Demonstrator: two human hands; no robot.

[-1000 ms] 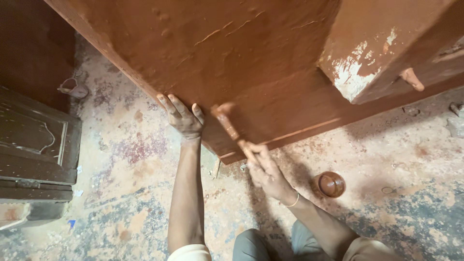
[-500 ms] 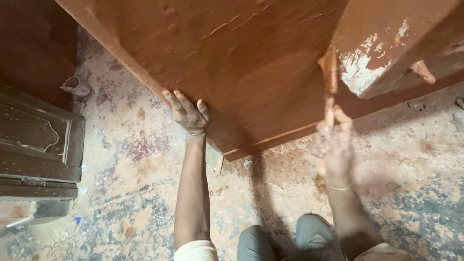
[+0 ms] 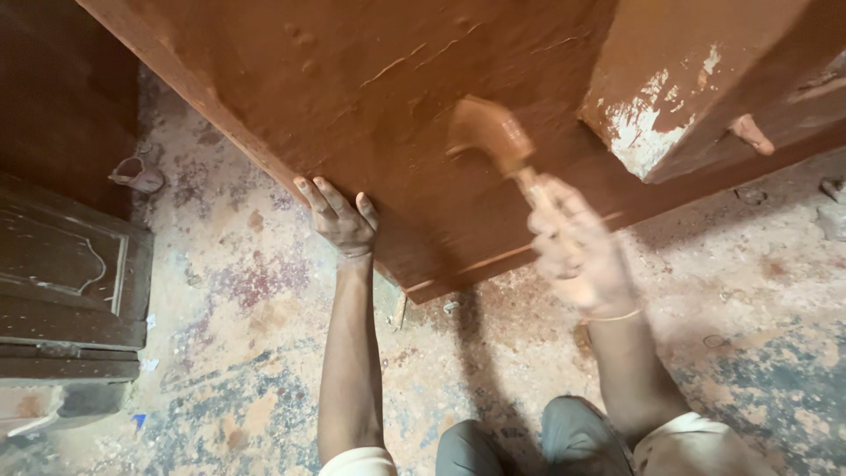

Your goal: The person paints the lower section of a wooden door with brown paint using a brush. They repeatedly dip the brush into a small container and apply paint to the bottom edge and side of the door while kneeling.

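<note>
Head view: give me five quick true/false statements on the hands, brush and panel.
1. The left hand rests flat on the edge of the brown wooden panel. True.
2. The right hand grips a paintbrush by its handle. True.
3. The brush bristles point at the floor. False: they lie against the panel, above the hand.
4. The panel is painted white all over. False: it is reddish brown; only a chipped whitish patch shows on a neighbouring piece.
5. A dark carved door panel lies on the floor at the left. True.
</note>
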